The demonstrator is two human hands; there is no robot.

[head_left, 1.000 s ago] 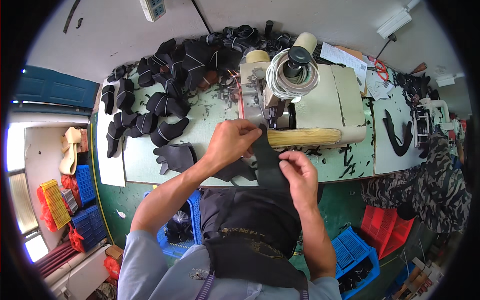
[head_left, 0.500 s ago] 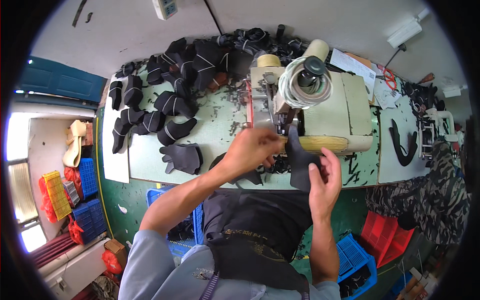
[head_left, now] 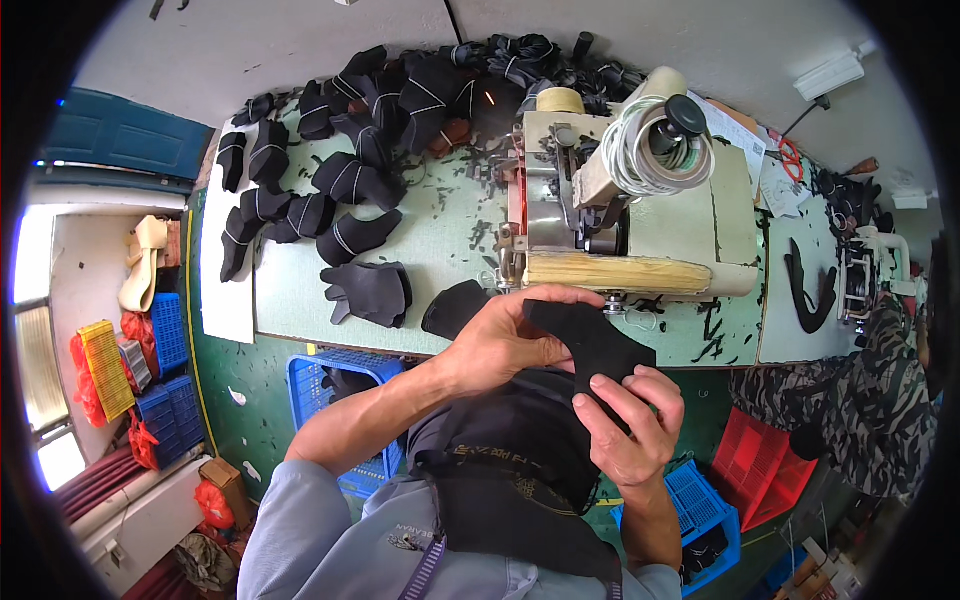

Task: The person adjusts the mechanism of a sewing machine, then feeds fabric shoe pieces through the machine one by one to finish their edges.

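Our left hand (head_left: 505,345) pinches a flat, curvy, dull black piece (head_left: 592,340); our right hand (head_left: 635,425) holds its lower end, near the pale machine (head_left: 675,235). Both hands hide some edges. We can't tell shapes apart in the dark heap (head_left: 520,62) behind.

The piece (head_left: 600,340) looked matt and cloth-like. Toward two o'clock, the machine (head_left: 675,232) mixed smooth, painted-looking surfaces with shiny metal, and the papers (head_left: 735,127) looked flat-finished. At four, the red crate (head_left: 752,462) was smooth plastic.
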